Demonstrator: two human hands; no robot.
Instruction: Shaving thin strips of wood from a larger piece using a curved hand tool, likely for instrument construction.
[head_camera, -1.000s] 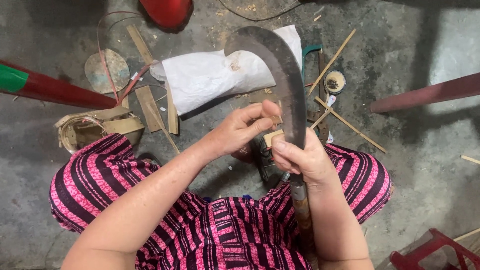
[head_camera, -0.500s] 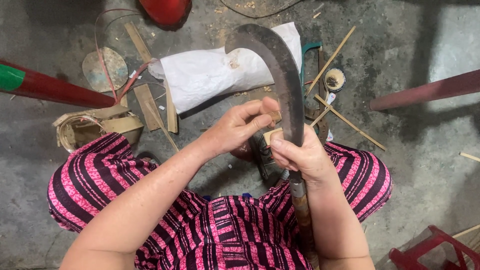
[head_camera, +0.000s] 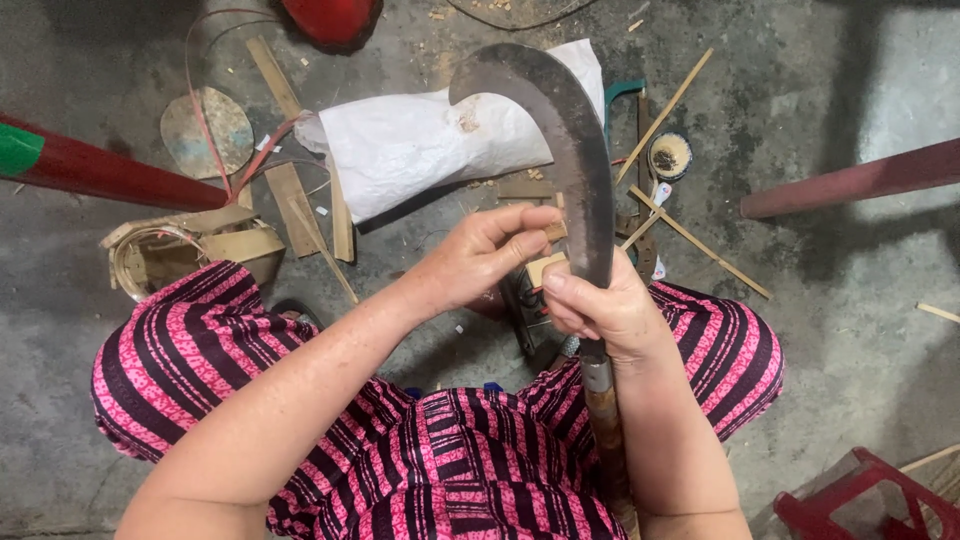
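The fingers (head_camera: 520, 235) of the left hand (head_camera: 480, 262) pinch a small piece of bamboo (head_camera: 545, 268) and press it against the blade of a big curved sickle (head_camera: 575, 160). The right hand (head_camera: 610, 310) is closed tightly around the sickle just above its handle (head_camera: 605, 430), with the thumb on the bamboo piece. Both hands are above the knees in pink and black striped trousers (head_camera: 200, 350). The blade hides part of a white sack (head_camera: 420, 145) on the floor (head_camera: 840, 300). Bamboo strips (head_camera: 690, 235), a small round tin (head_camera: 668, 155) and red stool legs (head_camera: 850, 180) lie around.
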